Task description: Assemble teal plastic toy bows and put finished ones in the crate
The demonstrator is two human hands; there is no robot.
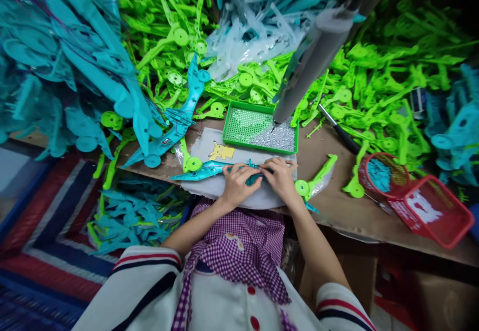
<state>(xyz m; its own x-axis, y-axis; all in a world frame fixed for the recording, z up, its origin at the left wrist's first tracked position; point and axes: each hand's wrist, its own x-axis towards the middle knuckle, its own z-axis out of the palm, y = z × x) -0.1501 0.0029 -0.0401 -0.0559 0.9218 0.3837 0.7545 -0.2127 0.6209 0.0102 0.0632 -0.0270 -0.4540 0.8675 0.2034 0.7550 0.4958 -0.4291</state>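
A long teal plastic part (204,170) lies across a pale cloth (239,199) at the table's front edge. My left hand (239,184) grips it near the middle, thumb and fingertips bent around it. Close beside it, my right hand (280,177) has its fingers pinched on the same part; the fingers hide what lies under them. A lime-green arm-shaped piece (192,163) sits left of my hands, and another lime-green piece (314,176) lies to the right. Just beyond my hands stands a green tray (225,134) with many small silvery screws (279,135).
A grey powered screwdriver (314,64) hangs over the tray, tip down. Lime-green parts (374,86) and teal parts (86,62) are heaped around. A black-handled tool (342,131) lies at right, near two red baskets (467,216). More parts (138,216) fill a container below left.
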